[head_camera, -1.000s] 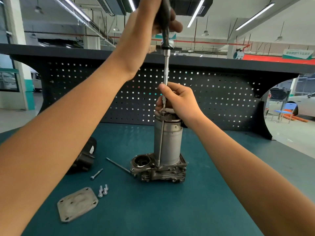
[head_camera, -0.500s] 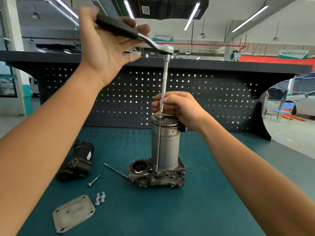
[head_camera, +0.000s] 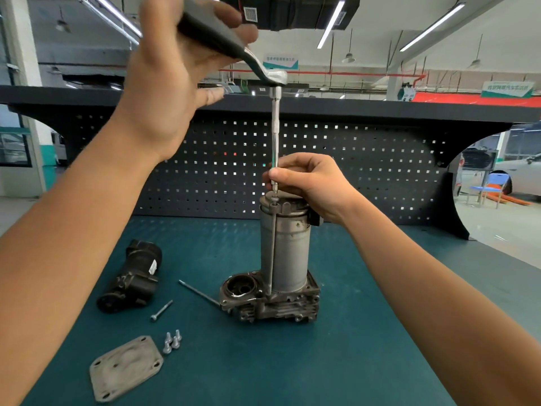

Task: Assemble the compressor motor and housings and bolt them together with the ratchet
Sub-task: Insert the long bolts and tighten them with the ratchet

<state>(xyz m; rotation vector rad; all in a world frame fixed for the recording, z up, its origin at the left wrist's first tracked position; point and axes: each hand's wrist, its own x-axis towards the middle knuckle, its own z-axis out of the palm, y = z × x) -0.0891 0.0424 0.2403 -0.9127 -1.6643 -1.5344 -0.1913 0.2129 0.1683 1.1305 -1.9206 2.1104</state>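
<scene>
1. Centre of the frame: the compressor motor [head_camera: 288, 247] stands upright on its finned housing [head_camera: 275, 303] on the green desk [head_camera: 366, 347]. A long through-bolt [head_camera: 272, 244] runs down its near side into the housing.
2. Upper centre: the left hand [head_camera: 175, 77] curls round the ratchet [head_camera: 231, 48] handle. A thin extension bar [head_camera: 275, 127] drops from the ratchet head to the bolt head at the motor's cap.
3. The right hand [head_camera: 310, 183] pinches the bar's lower end, just above the bolt head.
4. Done well, I judge, the bar stays in line with the bolt and the swings are short. The right hand steadies the bit and the tall motor against tipping.
5. Lower left: a second long bolt [head_camera: 199, 293], a shorter bolt [head_camera: 161, 310], small bolts [head_camera: 172, 341], a cover plate [head_camera: 126, 367] and a black component [head_camera: 131, 276] lie on the desk. Snug this bolt only lightly until its partner is in.
</scene>
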